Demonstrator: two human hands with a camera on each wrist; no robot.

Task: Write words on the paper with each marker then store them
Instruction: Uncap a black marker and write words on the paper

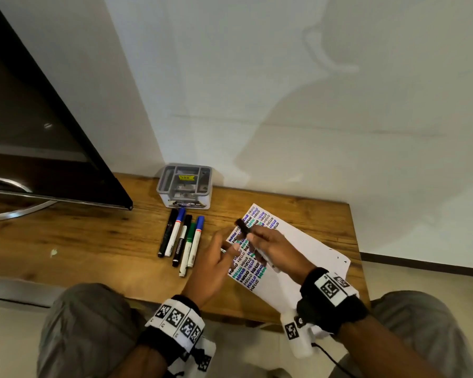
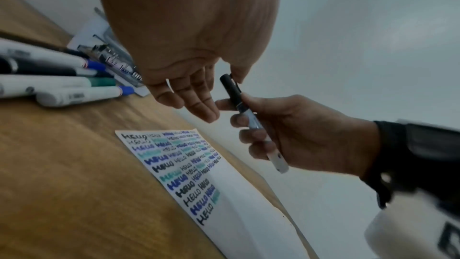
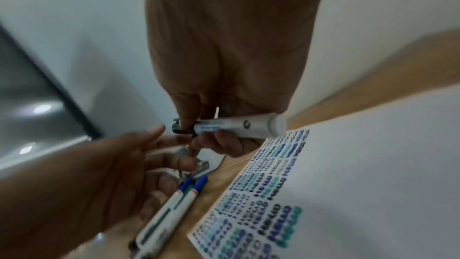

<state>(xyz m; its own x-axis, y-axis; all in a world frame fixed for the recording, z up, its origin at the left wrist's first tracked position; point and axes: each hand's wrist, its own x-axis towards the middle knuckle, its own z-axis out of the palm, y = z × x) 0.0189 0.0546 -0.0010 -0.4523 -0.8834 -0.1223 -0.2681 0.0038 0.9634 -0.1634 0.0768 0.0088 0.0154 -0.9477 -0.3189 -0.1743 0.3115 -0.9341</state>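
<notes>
My right hand [image 1: 266, 242] grips a white marker with a black cap [image 1: 242, 226] above the paper [image 1: 306, 257], cap end pointing up and away. The same marker [image 2: 232, 92] shows in the left wrist view, and its barrel [image 3: 236, 125] in the right wrist view. My left hand [image 1: 220, 251] hovers just left of it with fingers [image 2: 199, 103] straight and holding nothing, its thumb close to the cap's end. The paper [image 2: 224, 194] carries many rows of "HELLO" in black, blue and green. Several capped markers [image 1: 182, 238] lie side by side on the table.
A grey compartmented organiser box [image 1: 185, 185] stands against the wall behind the row of markers. A dark screen on a metal stand [image 1: 38, 137] fills the left side. The wooden table's [image 1: 93, 241] right edge lies just past the paper.
</notes>
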